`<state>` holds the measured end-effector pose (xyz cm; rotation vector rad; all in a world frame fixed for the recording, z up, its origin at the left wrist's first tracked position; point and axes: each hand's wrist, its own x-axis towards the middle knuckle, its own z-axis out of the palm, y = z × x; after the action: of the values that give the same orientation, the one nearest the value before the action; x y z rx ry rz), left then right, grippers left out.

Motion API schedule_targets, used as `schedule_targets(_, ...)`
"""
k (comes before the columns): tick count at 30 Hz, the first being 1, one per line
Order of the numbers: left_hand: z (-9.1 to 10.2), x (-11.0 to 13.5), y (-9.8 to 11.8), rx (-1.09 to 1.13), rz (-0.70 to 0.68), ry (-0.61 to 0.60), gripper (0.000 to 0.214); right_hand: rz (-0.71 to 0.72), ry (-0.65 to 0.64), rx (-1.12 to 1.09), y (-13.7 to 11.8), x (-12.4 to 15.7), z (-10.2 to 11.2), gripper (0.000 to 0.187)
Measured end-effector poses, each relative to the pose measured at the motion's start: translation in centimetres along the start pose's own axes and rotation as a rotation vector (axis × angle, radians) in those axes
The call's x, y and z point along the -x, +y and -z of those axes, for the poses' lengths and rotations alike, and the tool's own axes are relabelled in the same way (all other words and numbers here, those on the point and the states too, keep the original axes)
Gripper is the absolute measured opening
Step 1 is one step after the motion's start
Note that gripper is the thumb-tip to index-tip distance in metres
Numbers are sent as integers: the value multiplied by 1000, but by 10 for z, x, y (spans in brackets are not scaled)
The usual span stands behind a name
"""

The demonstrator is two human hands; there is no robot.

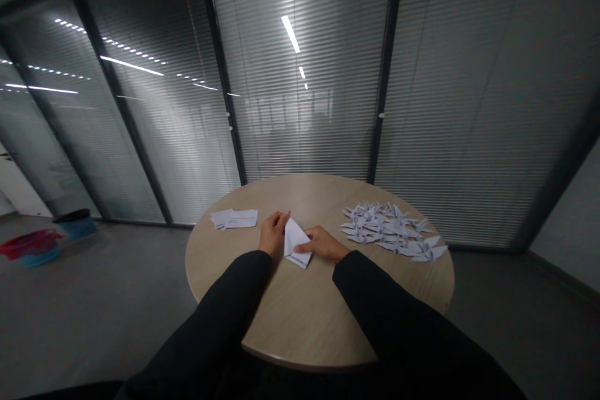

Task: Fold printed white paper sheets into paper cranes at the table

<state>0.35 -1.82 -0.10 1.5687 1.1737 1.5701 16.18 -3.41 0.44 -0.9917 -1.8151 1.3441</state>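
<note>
A white sheet of paper (pixel 295 241), partly folded into a pointed shape, lies on the round wooden table (pixel 300 319) in front of me. My left hand (pixel 272 230) pinches the paper's upper left edge, fingers together at its tip. My right hand (pixel 323 242) presses on the paper's right side, fingers closed on the fold. Both arms wear black sleeves.
A stack of flat white sheets (pixel 234 219) lies at the table's left. Several folded white paper cranes (pixel 391 230) are spread over the right side. Glass walls with blinds stand behind. Coloured basins (pixel 32 245) sit on the floor far left.
</note>
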Motion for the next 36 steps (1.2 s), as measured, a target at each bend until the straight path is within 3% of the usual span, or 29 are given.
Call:
schedule_targets(5,-2,0,1,117,29,-121,37,29,126,-82,6,-4,1,32)
schedule_targets(11,-2,-1,-4,-47,-118,-70,29,37,142,-83,6,-6,1,32)
schedule_targets(19,-4,6,-2,-210,-196,-18,26,53,123,-102,1,-5,-2,35)
schedule_targets(25,-3,9,4,-251,-242,-27,25,58,134,-103,-4,-2,-3,33)
schedule_targets(36,-2,4,1,-161,-207,-104,28,64,207,-175,3,-5,-2,36)
